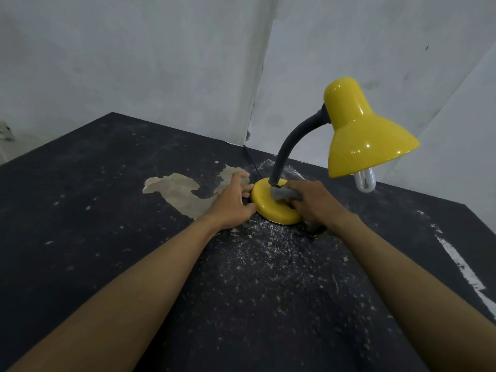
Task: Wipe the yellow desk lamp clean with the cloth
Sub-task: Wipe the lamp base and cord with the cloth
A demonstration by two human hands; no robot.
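The yellow desk lamp stands on a black table, its round base (268, 204) between my hands. A grey bendable neck (288, 146) curves up to the yellow shade (362, 135), which tilts right with a white bulb (364, 179) showing under it. My left hand (232, 204) grips the left rim of the base, fingers curled around its edge. My right hand (315, 204) presses a small grey cloth (284, 194) onto the top of the base, close to the foot of the neck. Most of the cloth is hidden under my fingers.
The black table (107, 237) is worn, with a bare beige patch (182, 191) left of the lamp and white specks in front of it. A black cord (249, 159) runs from the base to the back edge. White walls stand close behind.
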